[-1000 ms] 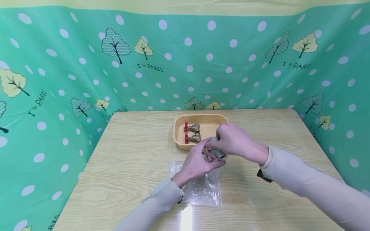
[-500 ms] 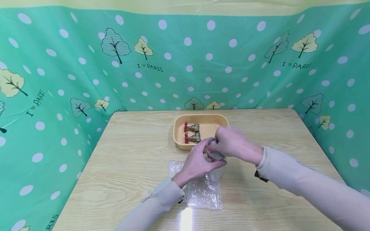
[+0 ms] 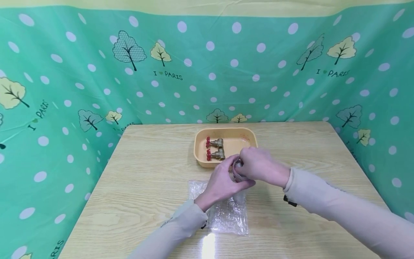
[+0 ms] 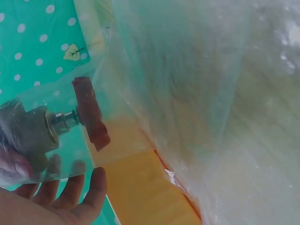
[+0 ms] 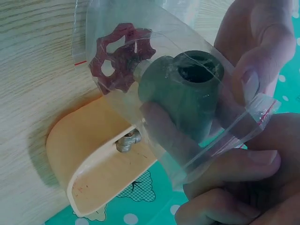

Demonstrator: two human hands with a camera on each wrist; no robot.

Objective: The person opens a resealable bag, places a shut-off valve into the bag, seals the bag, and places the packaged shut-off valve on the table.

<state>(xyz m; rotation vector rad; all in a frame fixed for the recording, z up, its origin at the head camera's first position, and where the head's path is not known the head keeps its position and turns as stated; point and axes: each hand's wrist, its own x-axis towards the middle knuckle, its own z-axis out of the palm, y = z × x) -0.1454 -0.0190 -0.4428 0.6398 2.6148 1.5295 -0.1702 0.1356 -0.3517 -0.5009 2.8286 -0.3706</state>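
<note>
A clear zip bag (image 5: 180, 40) is in my left hand (image 3: 223, 181), which grips it near its mouth. Inside the bag is a grey gate valve (image 5: 178, 101) with a red handwheel (image 5: 119, 58); it also shows through the film in the left wrist view. My right hand (image 3: 260, 165) reaches in at the bag's mouth and holds the valve, one finger seen through the film along its body. From above, the right hand hides most of the valve.
A peach plastic tub (image 3: 198, 163) stands just beyond my hands, with two brass valves (image 3: 216, 154) with red handwheels at its left. Flat clear bags (image 3: 226, 216) lie on the wooden table (image 3: 145, 187) under my hands. A green dotted curtain (image 3: 194, 86) surrounds the table.
My right hand has moved slightly left and down, pushing the valve deeper into the bag. The left hand has stayed nearly in place.
</note>
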